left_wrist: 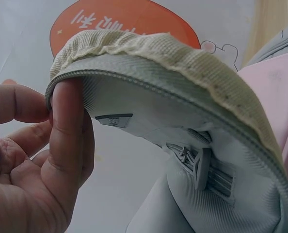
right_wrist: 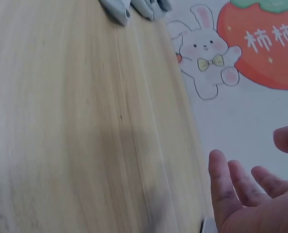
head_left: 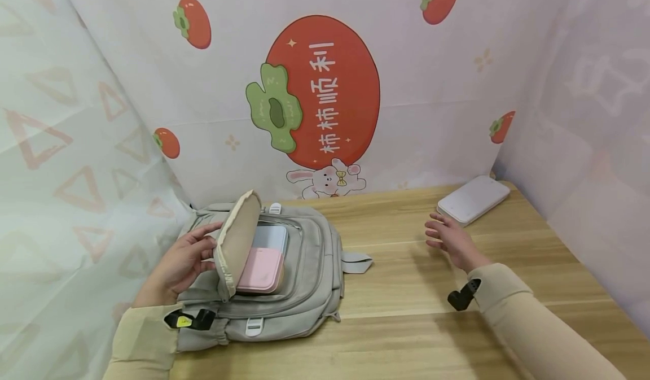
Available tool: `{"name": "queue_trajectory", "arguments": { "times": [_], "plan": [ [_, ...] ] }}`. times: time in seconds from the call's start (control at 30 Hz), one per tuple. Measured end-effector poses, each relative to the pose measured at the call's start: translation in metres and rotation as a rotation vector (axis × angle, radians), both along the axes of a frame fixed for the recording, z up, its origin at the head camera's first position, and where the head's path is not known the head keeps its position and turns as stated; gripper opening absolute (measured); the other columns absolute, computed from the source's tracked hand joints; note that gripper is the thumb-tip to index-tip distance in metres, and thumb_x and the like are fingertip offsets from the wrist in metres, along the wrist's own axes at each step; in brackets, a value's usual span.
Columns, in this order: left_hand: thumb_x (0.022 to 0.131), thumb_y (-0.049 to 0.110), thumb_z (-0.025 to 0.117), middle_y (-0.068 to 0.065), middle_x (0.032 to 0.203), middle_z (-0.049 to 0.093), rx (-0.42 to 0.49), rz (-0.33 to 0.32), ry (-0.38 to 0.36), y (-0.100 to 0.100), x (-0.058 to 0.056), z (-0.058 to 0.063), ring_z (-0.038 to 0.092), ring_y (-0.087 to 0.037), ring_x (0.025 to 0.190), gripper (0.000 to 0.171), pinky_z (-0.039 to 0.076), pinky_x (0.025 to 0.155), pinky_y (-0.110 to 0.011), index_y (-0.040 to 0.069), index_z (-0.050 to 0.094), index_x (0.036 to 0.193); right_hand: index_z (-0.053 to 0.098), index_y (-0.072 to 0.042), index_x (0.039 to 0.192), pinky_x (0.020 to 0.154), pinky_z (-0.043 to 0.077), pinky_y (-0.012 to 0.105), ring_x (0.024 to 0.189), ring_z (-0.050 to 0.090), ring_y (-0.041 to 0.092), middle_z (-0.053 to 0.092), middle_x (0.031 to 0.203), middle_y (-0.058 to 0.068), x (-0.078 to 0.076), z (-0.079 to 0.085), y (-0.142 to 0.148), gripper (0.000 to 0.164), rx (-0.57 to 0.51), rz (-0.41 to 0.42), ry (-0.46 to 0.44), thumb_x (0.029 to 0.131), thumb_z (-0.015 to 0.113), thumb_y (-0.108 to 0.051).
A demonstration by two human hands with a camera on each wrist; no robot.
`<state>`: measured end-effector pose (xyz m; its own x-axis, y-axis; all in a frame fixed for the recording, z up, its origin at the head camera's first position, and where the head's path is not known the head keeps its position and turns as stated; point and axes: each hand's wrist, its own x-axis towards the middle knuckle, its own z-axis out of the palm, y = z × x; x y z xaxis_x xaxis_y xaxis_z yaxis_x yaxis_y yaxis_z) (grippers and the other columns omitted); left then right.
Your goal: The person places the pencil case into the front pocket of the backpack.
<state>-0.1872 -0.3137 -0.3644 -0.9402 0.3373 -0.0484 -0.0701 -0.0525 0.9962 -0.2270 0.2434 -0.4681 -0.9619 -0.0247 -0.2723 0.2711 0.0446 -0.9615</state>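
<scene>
Backpack, one, grey, lying on the wooden table — its front flap is raised, the zippered edge pinched between thumb and fingers of the left hand. Right of the backpack, well apart from it, the right hand has its fingers loosely spread, grasping nothing. Just beside those fingers lies one white slab; whether they touch it, I can't tell.

Inside the backpack's open pocket I count two cases: a pink case in front, partly covering a pale blue case. Their left sides are hidden behind the flap, and a tan sliver beside the pink one is hard to make out. Two white buckles show on the backpack, with one strap loop to its right. Beyond the backpack hangs a backdrop — one big persimmon, four small ones, one rabbit whose lower part is cut off by the table's edge.
</scene>
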Motion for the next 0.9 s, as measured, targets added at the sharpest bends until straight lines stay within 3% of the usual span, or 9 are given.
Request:
{"name": "queue_trajectory", "arguments": {
  "times": [0.2,0.4,0.5,0.57,0.67,0.77,0.9],
  "plan": [
    [0.109,0.002,0.044,-0.001,0.102,0.062,-0.006,0.008,0.005,-0.001,0.000,0.000,0.067,-0.011,0.082,0.040,0.058,0.064,-0.027,0.032,0.065,0.125,0.012,0.009,0.161,0.089,0.056,0.023,0.125,0.050,0.027,0.022,0.160,0.033,-0.003,0.001,0.017,0.067,-0.007,-0.065,0.006,0.113,0.037,-0.032],
    [0.110,0.003,0.043,0.000,0.104,0.064,-0.007,0.018,0.005,-0.003,0.001,-0.002,0.067,-0.011,0.083,0.040,0.057,0.065,-0.027,0.033,0.067,0.124,0.006,0.010,0.160,0.090,0.055,0.022,0.106,0.052,0.008,0.016,0.162,0.034,-0.003,0.004,0.032,0.069,-0.021,-0.086,-0.007,0.112,0.036,-0.029],
    [0.110,0.004,0.043,0.000,0.104,0.063,-0.006,0.014,0.005,-0.003,0.001,-0.003,0.067,-0.011,0.084,0.040,0.057,0.065,-0.027,0.033,0.067,0.124,0.004,0.010,0.160,0.091,0.054,0.022,0.104,0.052,0.006,0.015,0.163,0.033,-0.005,0.004,0.038,0.069,-0.030,-0.118,-0.025,0.112,0.036,-0.028],
    [0.110,0.004,0.043,0.000,0.104,0.063,-0.006,0.012,0.004,-0.003,0.001,-0.002,0.067,-0.011,0.083,0.040,0.057,0.065,-0.027,0.033,0.067,0.124,0.010,0.010,0.160,0.090,0.054,0.021,0.104,0.051,0.007,0.024,0.158,0.032,-0.006,0.004,0.041,0.067,-0.032,-0.177,-0.037,0.111,0.040,-0.026],
    [0.110,0.005,0.043,0.000,0.103,0.062,-0.004,0.010,0.000,-0.003,0.001,-0.002,0.066,-0.011,0.083,0.039,0.057,0.065,-0.027,0.033,0.067,0.124,0.038,0.003,0.147,0.080,0.055,0.018,0.099,0.055,0.008,0.046,0.137,0.021,-0.010,0.002,0.045,0.048,-0.031,-0.335,-0.056,0.109,0.049,-0.024],
    [0.110,0.005,0.044,0.000,0.103,0.061,-0.001,0.010,-0.004,-0.003,0.001,-0.001,0.066,-0.011,0.082,0.038,0.057,0.065,-0.027,0.032,0.066,0.125,0.046,-0.006,0.132,0.067,0.054,0.017,0.080,0.059,0.005,0.048,0.116,0.006,-0.014,0.000,0.049,0.034,-0.001,-0.481,-0.064,0.105,0.056,-0.025],
    [0.110,0.005,0.044,0.000,0.104,0.063,0.007,0.006,-0.006,-0.002,0.001,-0.002,0.066,-0.011,0.083,0.038,0.056,0.065,-0.027,0.032,0.066,0.125,0.036,0.000,0.150,0.064,0.052,0.020,0.070,0.056,0.006,0.046,0.121,0.006,-0.019,-0.003,0.056,0.059,0.087,-0.534,-0.089,0.104,0.056,-0.030]
  ]
}}
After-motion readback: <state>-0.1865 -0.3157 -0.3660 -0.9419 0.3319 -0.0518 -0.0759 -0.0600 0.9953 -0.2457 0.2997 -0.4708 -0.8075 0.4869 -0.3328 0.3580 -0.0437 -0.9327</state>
